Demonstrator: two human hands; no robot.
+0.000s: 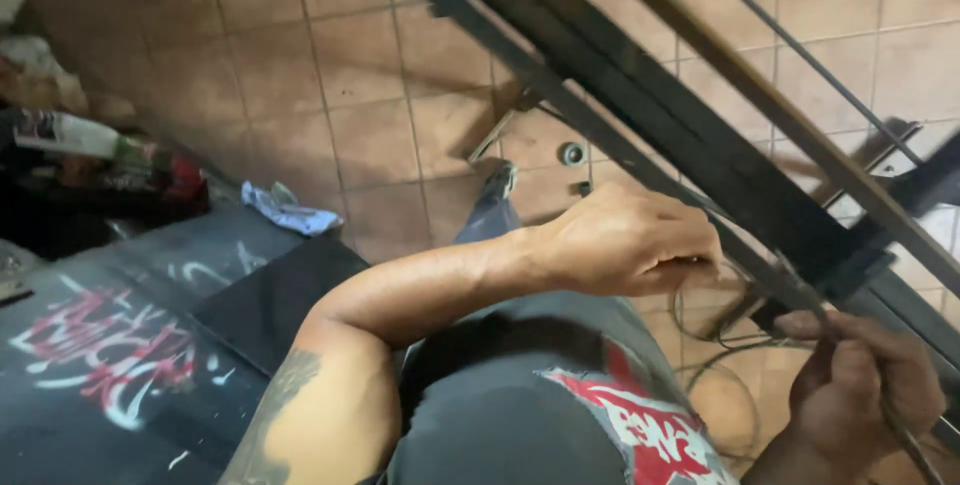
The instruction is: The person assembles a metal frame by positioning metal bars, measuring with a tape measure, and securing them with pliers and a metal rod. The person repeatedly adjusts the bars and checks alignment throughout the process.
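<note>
A long dark metal frame (690, 135) leans slantwise above the brown tiled floor (330, 95). The left hand (625, 240) sits curled against its lower edge, fingers (690, 265) pressed together around something too small to see. The right hand (860, 395) pinches a thin grey cable (900, 435) just below the frame. A blue rag (288, 211) lies on the floor well apart.
</note>
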